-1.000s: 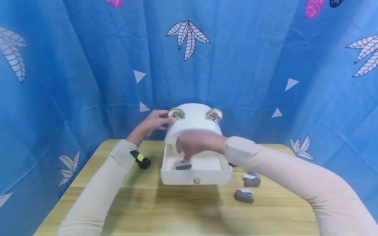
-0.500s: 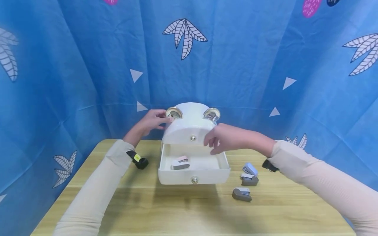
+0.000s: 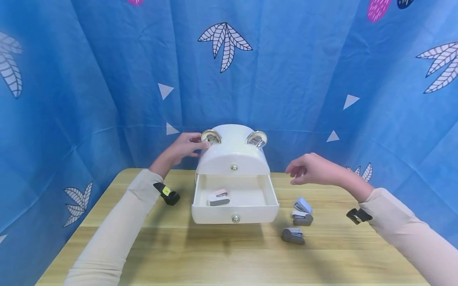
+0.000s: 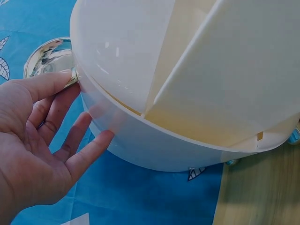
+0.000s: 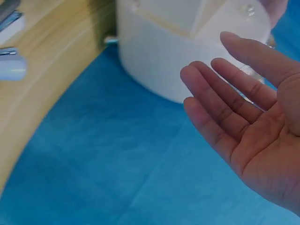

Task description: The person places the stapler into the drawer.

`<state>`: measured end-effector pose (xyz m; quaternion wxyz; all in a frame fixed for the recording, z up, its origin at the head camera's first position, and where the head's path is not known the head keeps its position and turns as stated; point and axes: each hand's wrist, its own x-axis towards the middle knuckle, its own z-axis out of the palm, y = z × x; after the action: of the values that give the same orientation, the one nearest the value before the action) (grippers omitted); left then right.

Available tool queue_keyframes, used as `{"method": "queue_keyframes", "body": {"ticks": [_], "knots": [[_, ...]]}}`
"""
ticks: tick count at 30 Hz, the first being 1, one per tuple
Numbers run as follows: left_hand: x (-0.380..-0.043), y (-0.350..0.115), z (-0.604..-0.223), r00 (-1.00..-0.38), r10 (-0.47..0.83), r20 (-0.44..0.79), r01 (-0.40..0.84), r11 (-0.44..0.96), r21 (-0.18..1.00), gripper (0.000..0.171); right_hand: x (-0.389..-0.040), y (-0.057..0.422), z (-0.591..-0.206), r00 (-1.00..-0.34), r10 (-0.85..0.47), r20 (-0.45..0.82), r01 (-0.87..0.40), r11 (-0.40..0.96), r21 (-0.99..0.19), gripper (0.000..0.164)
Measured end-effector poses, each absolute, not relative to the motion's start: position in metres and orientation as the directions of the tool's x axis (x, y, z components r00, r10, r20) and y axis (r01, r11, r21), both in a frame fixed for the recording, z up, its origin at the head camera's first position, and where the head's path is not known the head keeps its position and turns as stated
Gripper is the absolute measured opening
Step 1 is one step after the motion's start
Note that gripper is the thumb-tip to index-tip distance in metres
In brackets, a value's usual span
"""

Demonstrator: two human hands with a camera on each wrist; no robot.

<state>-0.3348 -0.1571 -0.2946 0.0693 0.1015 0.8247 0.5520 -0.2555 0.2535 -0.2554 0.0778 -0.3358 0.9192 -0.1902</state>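
A white frog-shaped drawer box (image 3: 234,153) stands on the table, its lower drawer (image 3: 250,214) pulled out. Inside, at the drawer's left, lie a pink stapler (image 3: 222,192) and a white-and-grey stapler (image 3: 219,200). My left hand (image 3: 184,147) rests against the box's left side; in the left wrist view its thumb touches the edge of the gold disc (image 4: 51,58) and its outstretched fingers lie against the white wall. Relaxed and holding nothing, my right hand (image 3: 315,170) hovers right of the box, beyond a blue stapler (image 3: 303,204).
Near the blue stapler lies a grey-and-white stapler (image 3: 302,219), with another grey stapler (image 3: 293,236) closer to the front. A second shiny disc (image 3: 257,139) sits at the box's top right. Blue patterned cloth (image 3: 286,79) hangs behind the wooden table (image 3: 229,258).
My right hand has let go of the white-and-grey stapler in the drawer and drawn back to the right, out over the table. The left hand stays at the box.
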Motion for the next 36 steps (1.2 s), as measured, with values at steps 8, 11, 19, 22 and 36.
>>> {"method": "queue_keyframes", "body": {"ticks": [8,11,19,22,36], "knots": [[-0.333,-0.157,-0.293,-0.970,0.244,0.006,0.096,0.359,0.928,0.022,-0.268,0.291,-0.308,-0.808,-0.589,-0.028,-0.526,0.741,-0.418,0.021],[-0.333,-0.157,-0.294,-0.970,0.242,0.002,0.091,0.356,0.930,0.023,-0.272,0.302,-0.332,-0.809,-0.588,-0.015,-0.526,0.734,-0.429,0.019],[-0.332,-0.157,-0.292,-0.972,0.234,-0.008,0.076,0.347,0.935,0.022,-0.280,0.316,-0.378,-0.834,-0.551,-0.005,-0.495,0.753,-0.434,0.020],[-0.333,-0.157,-0.293,-0.970,0.244,-0.001,0.085,0.341,0.936,0.021,-0.280,0.320,-0.388,-0.852,-0.524,-0.011,-0.470,0.772,-0.427,0.021],[-0.335,-0.157,-0.293,-0.969,0.245,-0.002,0.087,0.354,0.931,0.023,-0.280,0.318,-0.415,-0.917,-0.398,-0.019,-0.362,0.852,-0.377,0.022]]}}
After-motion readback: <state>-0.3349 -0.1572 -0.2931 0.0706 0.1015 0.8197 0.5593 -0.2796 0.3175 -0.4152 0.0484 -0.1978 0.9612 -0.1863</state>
